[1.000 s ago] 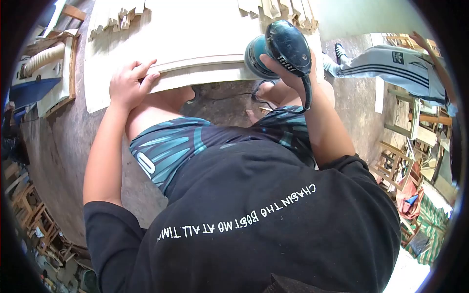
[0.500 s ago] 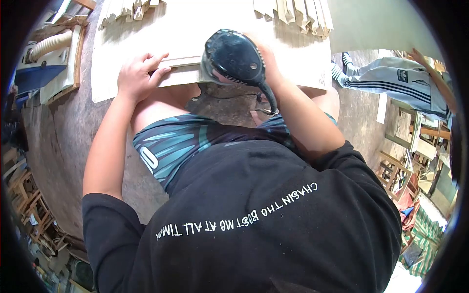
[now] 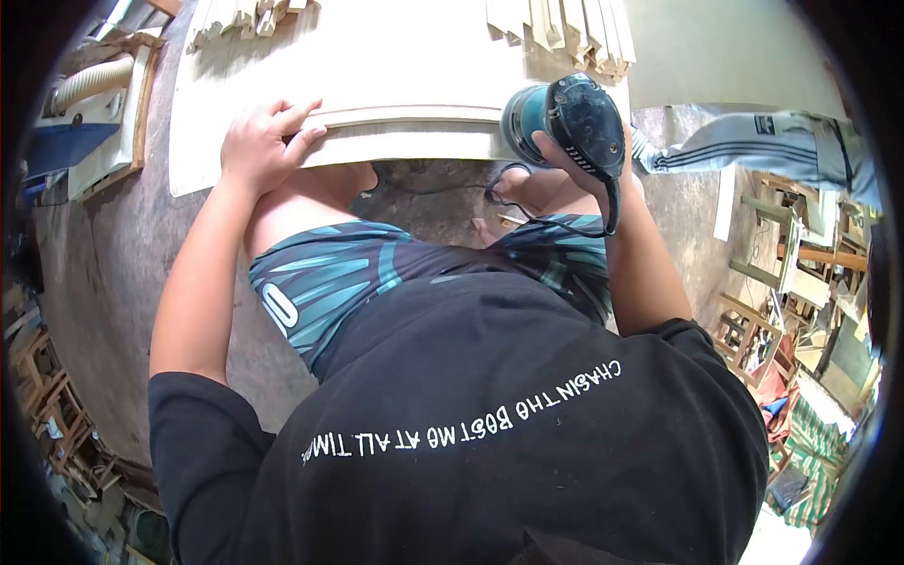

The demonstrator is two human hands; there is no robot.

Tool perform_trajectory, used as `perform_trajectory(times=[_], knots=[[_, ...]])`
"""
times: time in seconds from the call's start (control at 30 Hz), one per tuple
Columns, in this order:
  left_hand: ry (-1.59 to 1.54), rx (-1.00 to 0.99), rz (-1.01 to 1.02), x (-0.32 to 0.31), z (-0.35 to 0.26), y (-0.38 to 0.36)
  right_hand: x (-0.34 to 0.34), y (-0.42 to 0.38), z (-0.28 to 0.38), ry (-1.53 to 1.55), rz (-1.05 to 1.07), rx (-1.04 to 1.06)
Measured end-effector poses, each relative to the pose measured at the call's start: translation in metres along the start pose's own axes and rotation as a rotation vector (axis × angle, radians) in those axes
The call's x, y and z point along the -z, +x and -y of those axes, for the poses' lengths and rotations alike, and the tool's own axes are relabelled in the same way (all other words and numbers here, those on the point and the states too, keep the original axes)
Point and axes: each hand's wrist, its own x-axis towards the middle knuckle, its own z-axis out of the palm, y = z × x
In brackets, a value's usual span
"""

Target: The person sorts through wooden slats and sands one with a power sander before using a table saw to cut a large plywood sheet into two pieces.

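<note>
A teal and black orbital sander (image 3: pixel 576 118) is in my right hand (image 3: pixel 607 174), whose fingers wrap round its body. Its round pad sits at the right part of a long pale wooden strip (image 3: pixel 405 115), which lies along the near side of a light wooden board (image 3: pixel 395 66). My left hand (image 3: pixel 268 141) is closed at the strip's left end, thumb and forefinger against it, the other fingers curled. From the sander a black cord (image 3: pixel 565 226) hangs down over my lap. The pad's contact face is hidden.
Several wooden pieces (image 3: pixel 250 17) lie at the board's far left, and more wooden strips (image 3: pixel 574 33) at its far right. Beyond the right edge, a person in grey striped trousers (image 3: pixel 763 146) stands beside a greyish panel (image 3: pixel 734 56). A ribbed hose (image 3: pixel 94 83) is at the left.
My right hand has moved the sander rightward along the strip, baring its middle. My left hand stays at the left end. The other person's hand is no longer visible on the panel.
</note>
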Motion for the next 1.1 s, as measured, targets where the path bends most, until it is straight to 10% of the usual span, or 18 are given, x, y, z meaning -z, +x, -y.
perform_trajectory(times=[0.17, 0.33, 0.53, 1.1], knots=[[0.022, 0.042, 0.037, 0.000, -0.001, -0.001, -0.023, 0.005, 0.005, 0.125, -0.065, 0.026], [0.075, 0.030, 0.030, -0.007, 0.007, -0.002, -0.103, 0.036, 0.019, 1.100, 0.028, -0.117], [0.003, 0.049, 0.066, -0.004, -0.002, 0.003, -0.115, 0.058, 0.066, 0.576, -0.229, 0.318], [-0.046, 0.071, 0.028, 0.002, -0.006, 0.002, -0.008, -0.008, -0.011, 0.399, -0.270, -0.190]])
